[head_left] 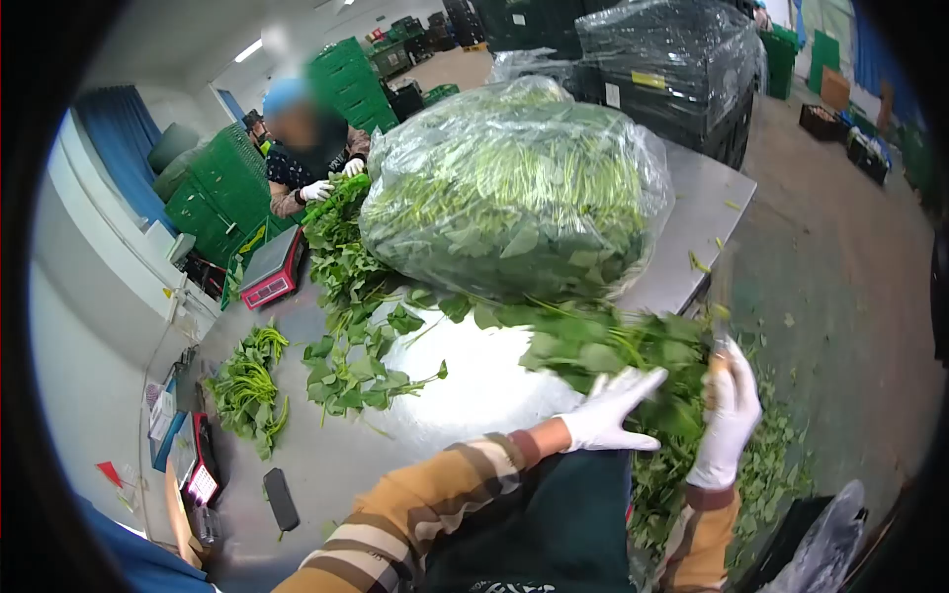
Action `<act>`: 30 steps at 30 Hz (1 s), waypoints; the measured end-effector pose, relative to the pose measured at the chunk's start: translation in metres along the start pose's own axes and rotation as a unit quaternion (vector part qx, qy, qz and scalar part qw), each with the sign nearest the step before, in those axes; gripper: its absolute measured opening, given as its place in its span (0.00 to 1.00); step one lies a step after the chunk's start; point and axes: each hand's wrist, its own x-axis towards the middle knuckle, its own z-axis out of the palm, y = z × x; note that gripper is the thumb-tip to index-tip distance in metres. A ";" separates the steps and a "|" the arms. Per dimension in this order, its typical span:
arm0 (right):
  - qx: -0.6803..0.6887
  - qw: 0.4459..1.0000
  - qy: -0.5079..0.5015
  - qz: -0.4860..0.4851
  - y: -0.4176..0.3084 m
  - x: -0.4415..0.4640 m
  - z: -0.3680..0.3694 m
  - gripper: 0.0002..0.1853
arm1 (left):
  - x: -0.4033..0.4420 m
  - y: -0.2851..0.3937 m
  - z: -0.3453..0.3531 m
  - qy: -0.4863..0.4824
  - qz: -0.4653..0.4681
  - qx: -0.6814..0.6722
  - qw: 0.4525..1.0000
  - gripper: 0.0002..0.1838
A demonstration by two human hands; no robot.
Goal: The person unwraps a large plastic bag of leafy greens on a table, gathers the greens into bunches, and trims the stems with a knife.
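Note:
My left hand (610,410), in a white glove, is spread over a bunch of leafy green stems (613,341) at the table's near right edge. Its fingers are apart, and the fingertips reach toward the leaves. My right hand (727,415), also gloved in white, is closed round the light brown handle of what looks like a knife (719,366). The blade points up and is smeared by motion, close to the stem ends of the bunch. More loose leaves (662,484) hang and lie below my hands, past the table edge.
A large clear plastic bag of greens (524,188) fills the back of the metal table (326,465). Cut bunches (247,385), a red scale (272,267) and a black object (281,499) lie left. A gloved co-worker (306,158) handles greens behind. Black crates (682,79) stand beyond.

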 end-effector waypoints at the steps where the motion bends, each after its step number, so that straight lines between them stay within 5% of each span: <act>1: -0.008 0.999 0.041 0.006 -0.001 0.003 -0.011 0.17 | 0.012 0.012 -0.014 -0.018 0.059 -0.049 0.997 0.50; 3: -0.012 0.989 0.147 -0.019 0.010 0.005 -0.023 0.19 | 0.029 0.024 -0.061 -0.049 0.023 -0.042 0.998 0.35; 4: 0.005 0.989 0.146 -0.011 0.008 0.003 -0.027 0.19 | 0.034 0.010 -0.070 0.050 -0.001 -0.111 0.993 0.20; 5: 0.023 0.989 0.146 -0.004 0.008 0.002 -0.031 0.18 | 0.039 -0.010 -0.090 0.184 0.053 -0.041 0.981 0.13; 8: 0.087 0.989 0.069 0.100 0.043 0.003 -0.055 0.18 | 0.027 -0.060 -0.164 0.432 -0.022 0.073 0.899 0.09; 9: 0.119 0.982 0.085 0.123 0.053 0.002 -0.054 0.18 | 0.022 -0.084 -0.188 0.526 0.051 0.230 0.817 0.11; 13: 0.182 0.957 0.098 0.202 0.081 -0.002 -0.048 0.18 | -0.036 -0.176 -0.242 0.509 -0.133 0.341 0.779 0.22; 16: 0.185 0.955 0.085 0.216 0.082 -0.006 -0.043 0.16 | -0.070 -0.219 -0.246 0.469 -0.085 0.388 0.789 0.17; 19: 0.208 0.946 0.082 0.234 0.081 -0.006 -0.040 0.15 | -0.079 -0.213 -0.260 0.415 -0.156 0.302 0.844 0.12; 27: 0.202 0.950 0.050 0.232 0.086 -0.016 -0.040 0.20 | -0.078 -0.216 -0.256 0.508 -0.151 0.126 0.839 0.04; 30: 0.199 0.951 0.043 0.231 0.083 -0.022 -0.040 0.20 | -0.076 -0.213 -0.251 0.498 -0.185 0.178 0.828 0.04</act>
